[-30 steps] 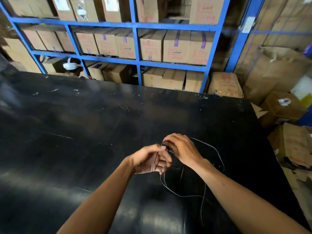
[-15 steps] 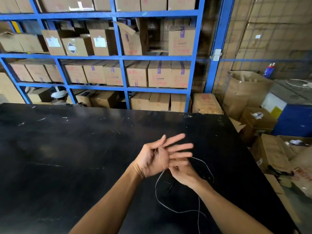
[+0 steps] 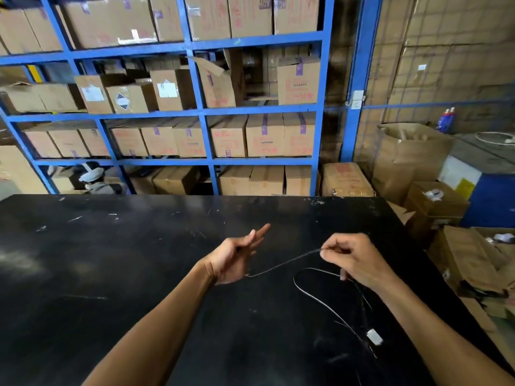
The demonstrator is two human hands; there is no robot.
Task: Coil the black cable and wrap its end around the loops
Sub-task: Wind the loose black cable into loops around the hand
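Black and thin, the rubber-sheathed cable (image 3: 281,263) stretched above the dark table (image 3: 111,274) from the left hand (image 3: 237,257), whose grip was half open, to the right hand (image 3: 352,259), pinching it; even tension should keep loops uniform.

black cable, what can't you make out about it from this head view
- Head view: how the left hand grips the black cable; the palm hides that end.
- Loops so far: none countable, black strands vanish against the black table.
- Small pale block on the cable: blurred, type unclear.
- Right hand covers its pinch.
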